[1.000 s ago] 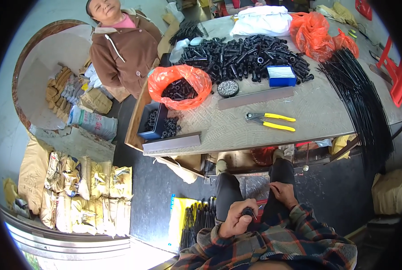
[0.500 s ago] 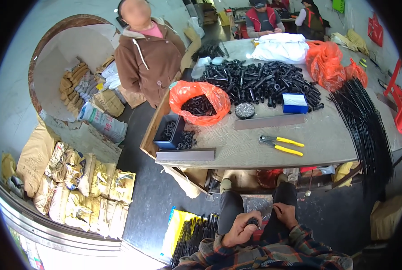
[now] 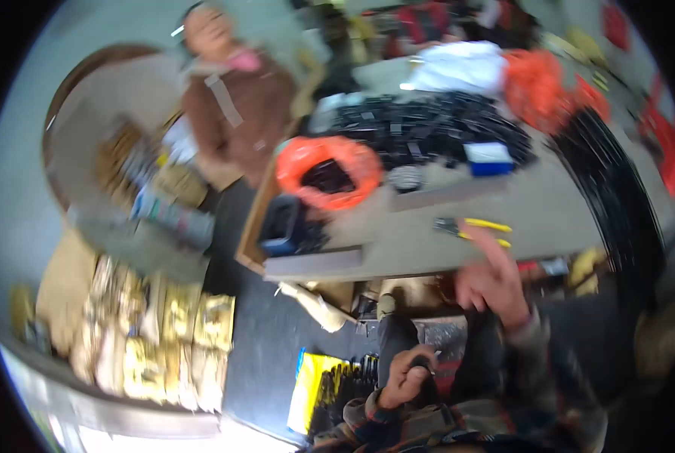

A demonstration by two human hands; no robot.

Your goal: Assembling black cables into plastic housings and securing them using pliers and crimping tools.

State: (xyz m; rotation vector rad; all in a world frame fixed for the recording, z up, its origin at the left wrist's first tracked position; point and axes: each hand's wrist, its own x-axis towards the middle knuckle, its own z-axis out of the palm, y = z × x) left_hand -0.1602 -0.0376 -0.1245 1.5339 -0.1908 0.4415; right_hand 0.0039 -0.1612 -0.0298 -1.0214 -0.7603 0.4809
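Near the table's front edge, my right hand reaches forward with its index finger stretched out and nothing visible in it, though motion blurs it. Its fingertip is at the yellow-handled pliers, overlapping their handles; I cannot tell if it touches. Low over my lap, my left hand is closed round a small black part, mostly hidden by the fingers. Behind the pliers lie a flat grey bar, a round dish of small pieces and a blue box with a white top.
Black parts are heaped at the table's back. An orange bag and a dark bin stand left; long black rods overhang the right edge. A person in brown stands beyond the table's left. Packed sacks lie lower left.
My right hand has left my lap and moved up and forward to the pliers, its index finger extending. My left hand stays low, still holding the black part. The whole view is now blurred.
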